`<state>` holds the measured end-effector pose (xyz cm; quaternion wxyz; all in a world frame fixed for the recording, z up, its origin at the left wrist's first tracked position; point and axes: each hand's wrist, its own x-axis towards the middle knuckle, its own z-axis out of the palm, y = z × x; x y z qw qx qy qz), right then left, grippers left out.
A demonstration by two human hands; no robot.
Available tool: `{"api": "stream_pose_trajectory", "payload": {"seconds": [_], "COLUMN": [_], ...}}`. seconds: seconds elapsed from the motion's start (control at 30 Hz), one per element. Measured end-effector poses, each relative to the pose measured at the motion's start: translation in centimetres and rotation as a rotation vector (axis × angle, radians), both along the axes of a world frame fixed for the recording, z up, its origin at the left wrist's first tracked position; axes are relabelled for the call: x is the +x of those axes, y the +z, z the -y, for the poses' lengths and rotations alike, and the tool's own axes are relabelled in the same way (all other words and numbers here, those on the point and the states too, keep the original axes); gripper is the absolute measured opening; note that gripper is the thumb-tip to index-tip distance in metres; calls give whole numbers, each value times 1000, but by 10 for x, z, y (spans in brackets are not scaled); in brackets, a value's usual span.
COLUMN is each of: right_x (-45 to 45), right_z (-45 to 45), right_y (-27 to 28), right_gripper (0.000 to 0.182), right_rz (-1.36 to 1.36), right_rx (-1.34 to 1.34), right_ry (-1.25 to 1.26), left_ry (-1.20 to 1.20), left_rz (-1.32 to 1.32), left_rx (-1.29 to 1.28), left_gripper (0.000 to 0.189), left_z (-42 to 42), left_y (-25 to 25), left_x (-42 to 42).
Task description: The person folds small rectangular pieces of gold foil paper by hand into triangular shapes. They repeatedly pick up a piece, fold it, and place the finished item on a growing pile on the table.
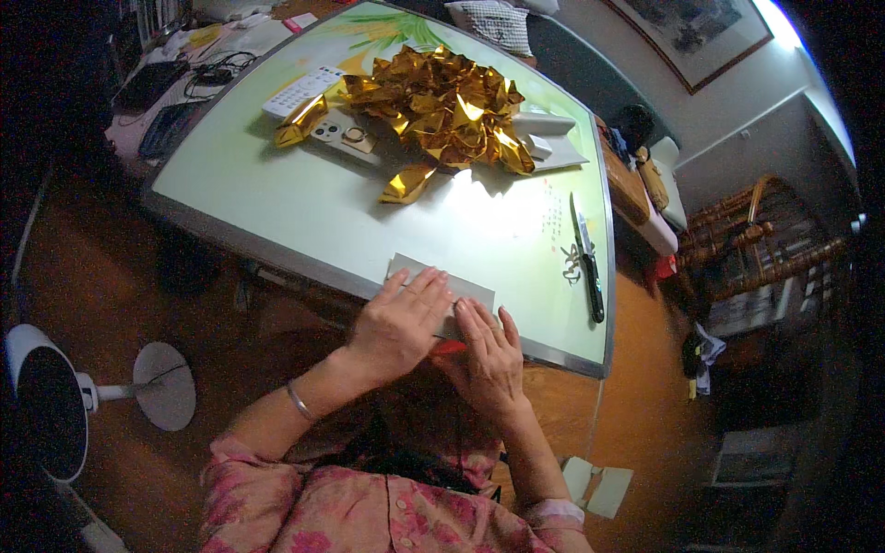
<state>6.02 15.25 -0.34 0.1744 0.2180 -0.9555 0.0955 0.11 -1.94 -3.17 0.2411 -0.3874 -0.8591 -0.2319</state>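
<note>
A grey rectangular sheet (473,287) lies at the table's near edge, below both hands. My left hand (401,328) rests over its left part with the fingers stretched out flat. My right hand (489,352) is at the sheet's near right side, fingers extended and fingertips touching it; its thumb is hidden. A large heap of folded shiny gold foil pieces (442,104) sits farther back. One foil piece (408,183) lies in front of the heap, and another foil piece (301,121) lies at its left.
A knife with a black handle (592,287) lies near the right edge of the table (276,207). Beside the heap are a smartphone with a ring holder (346,138) and a white remote control (301,90). A white fan (48,401) stands at lower left.
</note>
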Motion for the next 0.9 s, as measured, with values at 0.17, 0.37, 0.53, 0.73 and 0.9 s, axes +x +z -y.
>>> {"api": "stream_pose_trajectory", "payload": {"seconds": [0.17,0.37,0.53,0.73,0.9], "right_x": [1,-21,-31,-34,-35], "right_z": [-8,-3,-3,3,4], "right_y": [-1,-4,-5,1,0], "right_gripper": [49,17,7,11,17], "right_rz": [-90,-208,-96,-75,-104], "right_rx": [-63,-340,-569,-641,-591], "right_ry": [-73,-187,-332,-355,-361], "left_ry": [32,22,94,181,211], "left_rz": [31,84,145,176,193], "left_rx": [-5,145,260,248,206], "left_gripper": [40,22,11,16,17], "left_z": [27,37,25,17,15], "left_y": [6,19,28,27,29], "left_x": [-4,-17,-28,-33,-36]}}
